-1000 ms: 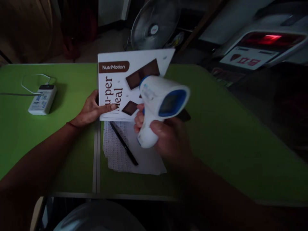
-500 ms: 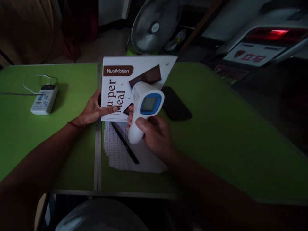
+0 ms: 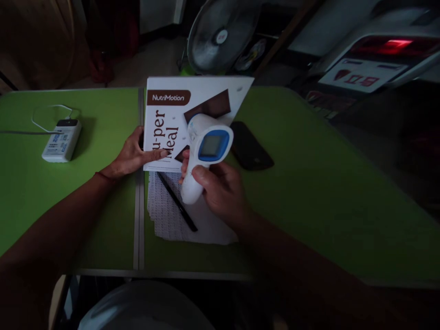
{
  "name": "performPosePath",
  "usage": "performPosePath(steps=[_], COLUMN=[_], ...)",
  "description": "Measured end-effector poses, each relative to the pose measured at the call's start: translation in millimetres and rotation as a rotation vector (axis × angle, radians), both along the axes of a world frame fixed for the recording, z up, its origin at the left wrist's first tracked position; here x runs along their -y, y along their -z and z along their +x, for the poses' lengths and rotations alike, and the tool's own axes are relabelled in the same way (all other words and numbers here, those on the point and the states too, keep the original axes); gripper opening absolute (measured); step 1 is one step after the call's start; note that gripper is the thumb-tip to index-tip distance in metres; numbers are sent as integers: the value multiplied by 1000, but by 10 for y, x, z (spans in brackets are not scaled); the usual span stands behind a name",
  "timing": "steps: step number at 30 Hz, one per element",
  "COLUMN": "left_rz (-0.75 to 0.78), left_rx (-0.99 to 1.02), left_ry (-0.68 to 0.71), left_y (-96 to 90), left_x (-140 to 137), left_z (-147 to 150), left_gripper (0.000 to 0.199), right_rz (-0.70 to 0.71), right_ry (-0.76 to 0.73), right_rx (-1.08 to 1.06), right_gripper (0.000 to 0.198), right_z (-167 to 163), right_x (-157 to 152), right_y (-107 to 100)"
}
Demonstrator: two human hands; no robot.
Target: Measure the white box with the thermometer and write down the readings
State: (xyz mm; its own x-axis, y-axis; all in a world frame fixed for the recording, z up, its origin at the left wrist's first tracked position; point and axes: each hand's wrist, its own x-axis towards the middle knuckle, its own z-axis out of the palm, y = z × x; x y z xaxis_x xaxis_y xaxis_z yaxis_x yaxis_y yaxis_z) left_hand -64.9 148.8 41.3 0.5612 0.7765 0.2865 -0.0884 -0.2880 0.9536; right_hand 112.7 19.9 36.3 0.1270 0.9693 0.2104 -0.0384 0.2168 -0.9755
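My left hand (image 3: 134, 151) grips the lower left edge of a white box (image 3: 206, 87) marked NutriMotion, thumb on its front and the other fingers behind. The box is held up over the table with its printed face towards me. My right hand (image 3: 223, 190) is wrapped round the handle of a white infrared thermometer (image 3: 193, 183) with a blue-rimmed screen. The thermometer is in front of the box and covers part of its print; whether they touch I cannot tell. Beneath them lie a printed sheet of paper (image 3: 213, 227) and a black pen (image 3: 178, 204).
On the green table (image 3: 326, 206), a dark phone (image 3: 252, 146) lies right of the box. A white power bank (image 3: 62, 142) with a cable is at the left. A metal seam (image 3: 139, 220) crosses the tabletop. Behind stands a fan (image 3: 223, 36); a device with a red light (image 3: 397, 44) is at right.
Both hands keep their grips on the box and thermometer, with hardly any movement. The whole view has shifted slightly, so everything sits a little higher in the picture.
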Motion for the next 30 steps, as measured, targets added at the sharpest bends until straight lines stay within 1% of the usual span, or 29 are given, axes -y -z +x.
performPosePath(steps=[4, 8, 15, 22, 25, 28, 30], left_rz=[-13, -19, -11, -72, -66, -23, 0], left_rx=[-6, -19, -19, -4, 1, 1, 31], left_ry=[8, -13, -17, -19, -39, -56, -61], left_y=[-7, -5, 30, 29, 61, 93, 101], left_x=[8, 6, -19, -10, -29, -56, -72], left_z=[0, -8, -8, -8, -11, -10, -13], left_gripper=[61, 65, 68, 70, 71, 72, 70], right_rz=[-2, 7, 6, 3, 23, 57, 73], right_ry=[-13, -7, -6, -28, -37, -34, -23], right_rx=[-42, -88, -55, -44, -43, -2, 91], right_gripper=[24, 21, 22, 27, 26, 23, 22], right_z=[-21, -31, -34, -30, -32, 1, 77], right_x=[-5, 1, 11, 14, 11, 8, 3], right_y=[-5, -32, -22, -10, 2, -3, -34])
